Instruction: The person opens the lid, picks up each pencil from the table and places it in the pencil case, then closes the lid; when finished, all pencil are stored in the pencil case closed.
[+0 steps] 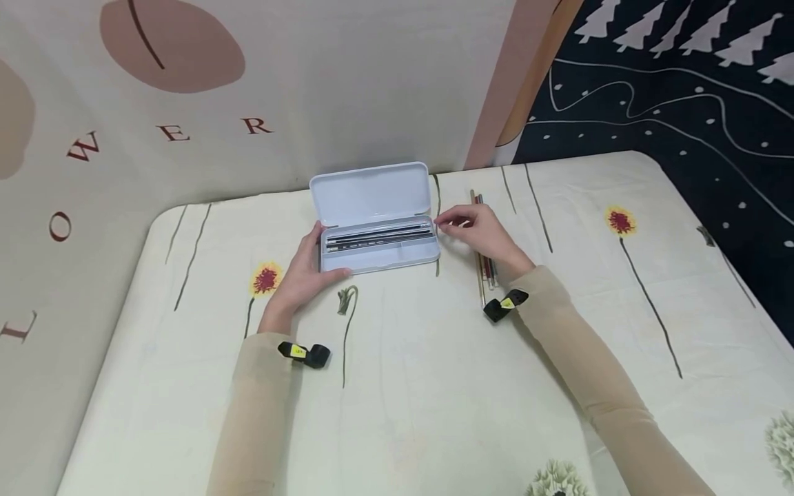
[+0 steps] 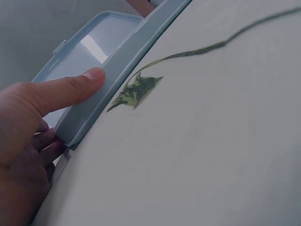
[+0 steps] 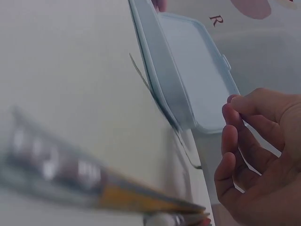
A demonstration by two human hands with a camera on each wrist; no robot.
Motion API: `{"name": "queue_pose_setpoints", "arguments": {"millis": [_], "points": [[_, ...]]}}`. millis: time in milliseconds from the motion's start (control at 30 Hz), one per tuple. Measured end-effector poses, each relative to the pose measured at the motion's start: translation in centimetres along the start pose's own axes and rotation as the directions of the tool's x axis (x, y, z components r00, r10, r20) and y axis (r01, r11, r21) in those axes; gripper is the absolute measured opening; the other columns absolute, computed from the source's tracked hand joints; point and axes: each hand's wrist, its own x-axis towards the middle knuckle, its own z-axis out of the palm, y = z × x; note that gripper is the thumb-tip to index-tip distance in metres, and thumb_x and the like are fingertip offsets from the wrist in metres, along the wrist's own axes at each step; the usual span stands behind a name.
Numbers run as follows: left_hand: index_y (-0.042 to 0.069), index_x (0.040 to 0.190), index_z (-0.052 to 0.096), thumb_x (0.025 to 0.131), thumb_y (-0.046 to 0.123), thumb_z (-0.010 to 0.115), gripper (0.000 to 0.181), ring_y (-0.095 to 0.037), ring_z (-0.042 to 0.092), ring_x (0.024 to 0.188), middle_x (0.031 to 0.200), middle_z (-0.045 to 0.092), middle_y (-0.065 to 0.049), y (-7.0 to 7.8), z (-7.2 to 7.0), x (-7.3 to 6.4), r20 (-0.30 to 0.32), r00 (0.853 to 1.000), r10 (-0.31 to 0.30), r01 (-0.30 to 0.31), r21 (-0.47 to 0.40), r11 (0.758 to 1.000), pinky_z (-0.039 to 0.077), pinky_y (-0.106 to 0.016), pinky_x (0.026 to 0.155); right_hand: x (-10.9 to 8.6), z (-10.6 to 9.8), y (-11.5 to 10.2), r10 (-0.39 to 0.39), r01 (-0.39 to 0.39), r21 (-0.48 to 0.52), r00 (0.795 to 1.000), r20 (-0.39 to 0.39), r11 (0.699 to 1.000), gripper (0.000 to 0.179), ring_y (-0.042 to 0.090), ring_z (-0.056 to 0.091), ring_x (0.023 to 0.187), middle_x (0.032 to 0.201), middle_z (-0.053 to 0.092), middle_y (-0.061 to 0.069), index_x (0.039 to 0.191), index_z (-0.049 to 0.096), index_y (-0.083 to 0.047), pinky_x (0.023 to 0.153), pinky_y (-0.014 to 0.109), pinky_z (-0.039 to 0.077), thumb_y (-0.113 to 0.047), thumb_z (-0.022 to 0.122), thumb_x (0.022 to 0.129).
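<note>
A pale blue pencil case (image 1: 372, 262) lies on the table, its lid (image 1: 372, 195) raised at the back. Several dark pencils (image 1: 380, 238) lie lengthwise in its tray. My left hand (image 1: 302, 273) grips the case's left end; in the left wrist view the thumb (image 2: 75, 90) presses the front wall and the other fingers go round the end. My right hand (image 1: 482, 235) is at the case's right end, thumb and index fingertips together, other fingers loosely bent. In the right wrist view that hand (image 3: 263, 160) shows nothing between its fingers; whether it touches the case I cannot tell.
A bunch of pencils and slim sticks (image 1: 487, 272) lies under my right wrist, blurred and close in the right wrist view. The cloth-covered table (image 1: 422, 386) has printed flowers. A printed curtain (image 1: 372, 83) hangs behind the case, with a dark one (image 1: 657, 89) at right.
</note>
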Motion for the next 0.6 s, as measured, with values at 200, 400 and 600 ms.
{"name": "queue_pose_setpoints", "arguments": {"millis": [200,400,600], "points": [[0.014,0.156,0.004,0.080,0.023,0.081,0.109,-0.026,0.007,0.145,0.159,0.012,-0.013,0.1,0.0,0.0,0.003,1.000,-0.005,0.005,-0.006,1.000,0.007,-0.045,0.116,-0.9,-1.3,0.3,0.038,-0.038,-0.007,0.999,-0.035,0.999,0.019,0.019,0.055,0.085,0.106,0.067,0.016,0.108,0.070,0.003,0.072,0.024,0.044,-0.004,0.064,0.091],[0.015,0.156,0.004,0.080,0.022,0.080,0.108,-0.025,0.007,0.145,0.159,0.012,-0.012,0.1,0.0,0.0,0.003,1.000,-0.006,0.006,-0.014,1.000,0.007,-0.045,0.116,-1.6,-2.3,0.9,0.053,-0.055,-0.019,0.997,-0.056,0.998,0.019,0.019,0.055,0.085,0.106,0.067,0.016,0.109,0.069,0.004,0.070,0.021,0.045,-0.002,0.063,0.092],[0.014,0.156,0.004,0.080,0.021,0.080,0.108,-0.025,0.007,0.145,0.159,0.013,-0.013,0.0,0.0,0.0,0.006,1.000,-0.004,0.004,-0.021,1.000,0.007,-0.044,0.116,-2.2,-3.0,1.4,0.065,-0.069,-0.043,0.994,-0.087,0.997,0.019,0.019,0.057,0.089,0.110,0.067,0.015,0.108,0.070,0.003,0.072,0.021,0.046,-0.002,0.064,0.091]]}}
